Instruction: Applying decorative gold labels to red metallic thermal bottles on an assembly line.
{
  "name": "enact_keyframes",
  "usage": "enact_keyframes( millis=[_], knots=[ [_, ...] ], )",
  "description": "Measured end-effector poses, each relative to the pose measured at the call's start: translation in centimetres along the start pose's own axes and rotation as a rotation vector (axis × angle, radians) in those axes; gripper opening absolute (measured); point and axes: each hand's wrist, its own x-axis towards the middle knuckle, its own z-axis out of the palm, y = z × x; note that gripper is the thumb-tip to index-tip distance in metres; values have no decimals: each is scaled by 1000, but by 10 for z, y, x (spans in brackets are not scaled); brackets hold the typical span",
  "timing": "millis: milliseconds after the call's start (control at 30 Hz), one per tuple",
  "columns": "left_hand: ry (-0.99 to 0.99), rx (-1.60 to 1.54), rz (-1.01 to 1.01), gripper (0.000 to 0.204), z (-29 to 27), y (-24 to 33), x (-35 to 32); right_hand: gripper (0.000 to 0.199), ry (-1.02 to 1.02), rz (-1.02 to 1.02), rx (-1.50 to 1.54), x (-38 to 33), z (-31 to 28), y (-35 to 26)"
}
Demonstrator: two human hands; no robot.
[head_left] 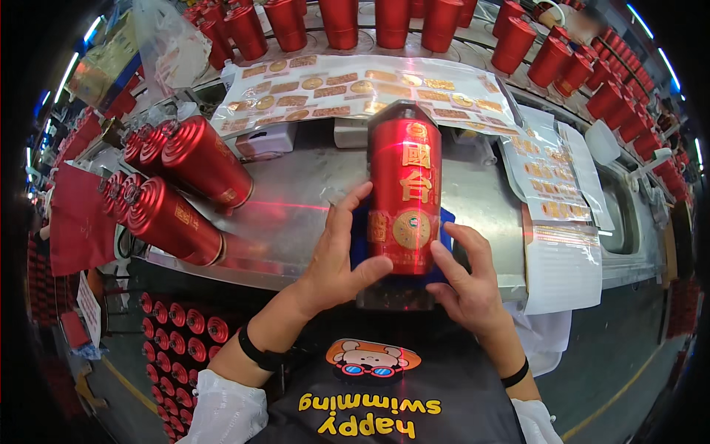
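A shiny red bottle (414,159) with gold characters and a round gold emblem lies in front of me, its base end toward me. It rests over a blue support (358,240) with a dark, clear-edged holder around it. My left hand (336,259) grips the bottle's left side, the thumb on its lower edge and the index finger stretched along the side. My right hand (467,277) is closed against the lower right side, fingertips beside the round emblem. Gold label pieces (377,226) sit on the bottle near its lower end. Thin red light lines cross it.
A sheet of gold labels (296,92) spans the bench behind the bottle; more label sheets (547,174) lie right, near a sink (620,214). Several red bottles (174,222) lie left. Red containers (392,22) line the far conveyor. More bottles (176,344) stand below the bench.
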Motion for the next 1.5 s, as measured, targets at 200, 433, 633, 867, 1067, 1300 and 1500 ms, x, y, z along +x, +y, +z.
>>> enact_keyframes(
  millis=[200, 433, 633, 867, 1067, 1300, 1500],
  knots=[
    [-111, 439, 132, 102, -9, 4, -1, 73, -35, 33, -43, 10, 2, -2],
    [-77, 478, 198, 91, -14, 18, 1, 71, -21, 24, -85, 7, 8, 0],
    [94, -147, -105, 70, 14, -1, 14, 70, -6, 13, -64, 6, 10, -2],
    [76, -234, -153, 71, 18, -7, 10, 70, -4, 32, -39, 8, 10, -3],
    [94, -369, -164, 76, 17, -6, 14, 70, -8, 44, -34, 8, 11, -4],
    [128, -163, -145, 84, 25, -7, 15, 65, -36, 8, -55, 8, 7, -4],
    [306, -183, -63, 76, 24, 19, 6, 67, -21, 46, -45, 8, 9, -4]
  ],
)
